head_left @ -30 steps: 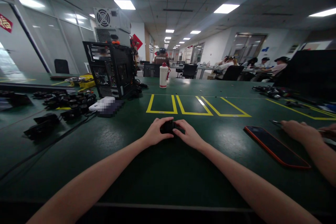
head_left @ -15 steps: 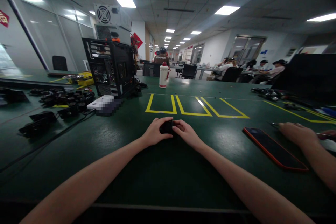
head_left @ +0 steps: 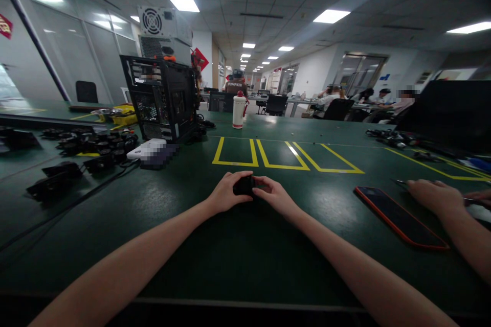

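Observation:
Between my two hands is a small black object [head_left: 243, 186], too dark for me to make out its kind. My left hand [head_left: 225, 193] curls round its left side, thumb below and fingers above. On the right side my right hand [head_left: 273, 195] pinches its edge between thumb and fingertips. Both hands are low over the green table [head_left: 245, 260], just in front of the yellow tape outlines [head_left: 282, 166]. The fingers cover much of the object.
A phone with an orange edge [head_left: 401, 217] lies to the right, beside another person's hand [head_left: 437, 196] with a thin tool. On the left are black parts [head_left: 95, 148], a cable [head_left: 76, 199] and an open computer case [head_left: 164, 99]. A white bottle [head_left: 238, 111] stands ahead.
My hands and the black object hold nearly the same pose. At the right edge, more of the other person's second hand shows.

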`<state>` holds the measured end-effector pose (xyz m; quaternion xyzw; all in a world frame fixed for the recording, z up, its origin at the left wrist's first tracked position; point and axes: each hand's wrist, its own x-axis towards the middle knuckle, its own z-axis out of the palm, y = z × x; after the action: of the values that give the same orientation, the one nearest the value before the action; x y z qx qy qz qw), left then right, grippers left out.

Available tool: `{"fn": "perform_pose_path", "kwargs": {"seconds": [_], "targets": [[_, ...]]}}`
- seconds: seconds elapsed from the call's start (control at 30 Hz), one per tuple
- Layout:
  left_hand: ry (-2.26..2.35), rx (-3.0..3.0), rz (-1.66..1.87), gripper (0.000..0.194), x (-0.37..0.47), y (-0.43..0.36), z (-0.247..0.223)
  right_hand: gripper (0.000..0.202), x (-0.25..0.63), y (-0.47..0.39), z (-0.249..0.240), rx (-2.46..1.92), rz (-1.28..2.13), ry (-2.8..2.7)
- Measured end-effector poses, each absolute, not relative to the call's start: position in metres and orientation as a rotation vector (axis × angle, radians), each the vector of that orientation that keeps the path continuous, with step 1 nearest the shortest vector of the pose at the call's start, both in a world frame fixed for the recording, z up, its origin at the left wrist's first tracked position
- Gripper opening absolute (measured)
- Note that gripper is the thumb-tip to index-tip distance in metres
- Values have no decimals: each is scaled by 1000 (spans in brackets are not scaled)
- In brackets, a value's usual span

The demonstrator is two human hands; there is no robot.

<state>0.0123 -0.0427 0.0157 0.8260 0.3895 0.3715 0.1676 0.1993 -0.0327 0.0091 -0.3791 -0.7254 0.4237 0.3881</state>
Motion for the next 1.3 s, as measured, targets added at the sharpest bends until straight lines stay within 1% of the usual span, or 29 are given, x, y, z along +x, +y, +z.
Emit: {"fn": "perform_pose_path", "kwargs": {"seconds": [0.23, 0.4, 0.6, 0.8, 1.0, 1.13, 1.2, 1.3], "targets": [[1111, 2356, 1049, 62, 12, -41, 14, 33, 196, -30, 6, -1079, 1068, -1849], [1100, 2341, 1041, 62, 12, -42, 16, 35, 193, -30, 5, -1022, 984, -1808], [1108, 2335, 1024, 61, 12, -43, 19, 30, 195, -30, 6, -999, 1120, -1792], [1079, 2334, 1043, 61, 11, -42, 17, 40, 199, -36, 13, -939, 1202, -1825], [1082, 2321, 1028, 62, 10, -42, 16, 33, 197, -30, 10, -1013, 1253, -1776], [1096, 2327, 1010, 61, 10, -42, 16, 32, 197, -28, 7, -1083, 1116, -1812], [1081, 2337, 1022, 62, 10, -42, 16, 32, 196, -28, 6, -1056, 1057, -1818], [1064, 2353, 1043, 62, 11, -40, 16, 34, 196, -28, 6, -970, 1061, -1803]]}}
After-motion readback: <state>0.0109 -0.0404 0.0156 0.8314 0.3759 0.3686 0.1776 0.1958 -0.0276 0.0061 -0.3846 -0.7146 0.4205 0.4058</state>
